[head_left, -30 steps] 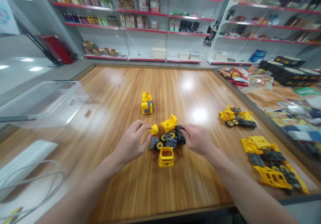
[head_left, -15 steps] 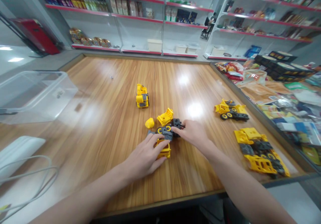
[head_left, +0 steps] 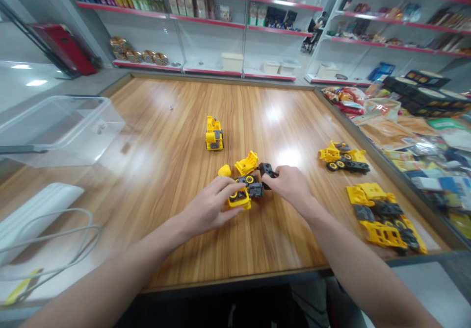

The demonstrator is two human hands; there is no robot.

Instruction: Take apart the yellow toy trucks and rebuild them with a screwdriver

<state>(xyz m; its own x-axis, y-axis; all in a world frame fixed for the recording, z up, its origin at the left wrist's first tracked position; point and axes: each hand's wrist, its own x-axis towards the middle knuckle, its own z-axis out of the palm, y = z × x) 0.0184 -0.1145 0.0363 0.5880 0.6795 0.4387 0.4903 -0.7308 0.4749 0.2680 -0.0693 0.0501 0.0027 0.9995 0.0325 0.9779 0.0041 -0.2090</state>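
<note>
A small heap of yellow and dark grey toy truck parts lies mid-table. My left hand (head_left: 209,206) is closed round a yellow cab piece (head_left: 240,199) at the near side of the heap. My right hand (head_left: 292,187) pinches a dark grey chassis piece (head_left: 267,170) at the heap's right. A wheeled grey part (head_left: 250,185) sits between the two hands. A yellow tipper bed (head_left: 246,163) and a small rounded yellow piece (head_left: 224,171) lie just beyond. An assembled yellow toy truck (head_left: 214,134) stands farther back.
A second toy vehicle (head_left: 345,157) and a bagged set of yellow and grey parts (head_left: 384,217) lie on the right of the wooden table (head_left: 176,137). A clear plastic bin (head_left: 62,129) and a white box with a cable (head_left: 33,215) sit left. Packaged goods line the right edge; store shelves behind.
My left hand let go of the small rounded yellow piece, moved down to the yellow cab piece and closed on it, drawing it toward the heap. My right hand stayed on the grey chassis.
</note>
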